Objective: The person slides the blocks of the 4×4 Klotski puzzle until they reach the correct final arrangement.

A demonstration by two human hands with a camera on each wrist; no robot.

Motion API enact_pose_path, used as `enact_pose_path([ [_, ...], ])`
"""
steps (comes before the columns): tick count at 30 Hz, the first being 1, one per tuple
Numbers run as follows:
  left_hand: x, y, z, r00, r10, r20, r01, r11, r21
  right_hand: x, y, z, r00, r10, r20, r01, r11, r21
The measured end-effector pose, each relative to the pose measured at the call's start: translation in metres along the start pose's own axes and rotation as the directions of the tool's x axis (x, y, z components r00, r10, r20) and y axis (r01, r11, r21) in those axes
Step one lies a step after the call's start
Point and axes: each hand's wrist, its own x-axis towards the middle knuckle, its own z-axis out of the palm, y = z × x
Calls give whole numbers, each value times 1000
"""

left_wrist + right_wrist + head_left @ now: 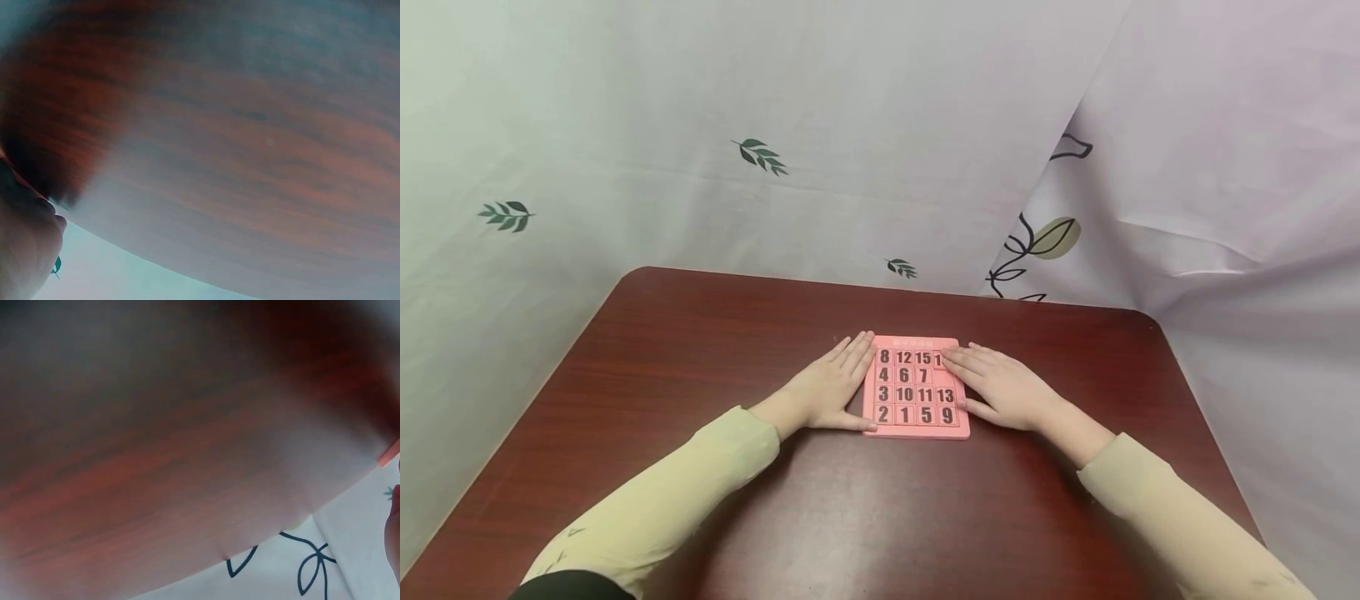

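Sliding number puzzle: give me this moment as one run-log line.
pink number puzzle flat on table | left hand flat against left edge | right hand fingertips over top-right tile

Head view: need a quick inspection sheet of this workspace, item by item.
Surface: dark red-brown wooden table, glossy, rounded far corners.
Job's things: pink sliding number puzzle lying flat near the table's middle; the tile at the top right is partly covered by fingers.
Clutter: nothing seen.
Hands: left hand flat on the table against the puzzle's left edge, fingers straight; right hand at the right edge, fingers straight, their tips on the top-right tile.
Cables: nothing seen.
Surroundings: pale cloth backdrop with leaf prints behind and to both sides; both wrist views are blurred, showing mostly table.
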Motion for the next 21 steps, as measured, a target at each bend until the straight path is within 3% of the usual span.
enact_pose_path([
  [10, 2, -1, 0, 1000, 5, -2, -5, 1000, 5, -14, -12, 0, 1000, 10, -23, -9, 998, 69],
  [21, 2, -2, 3, 1000, 9, -10, -9, 1000, 3, -22, -21, 1, 998, -23, -57, 25, 999, 36],
])
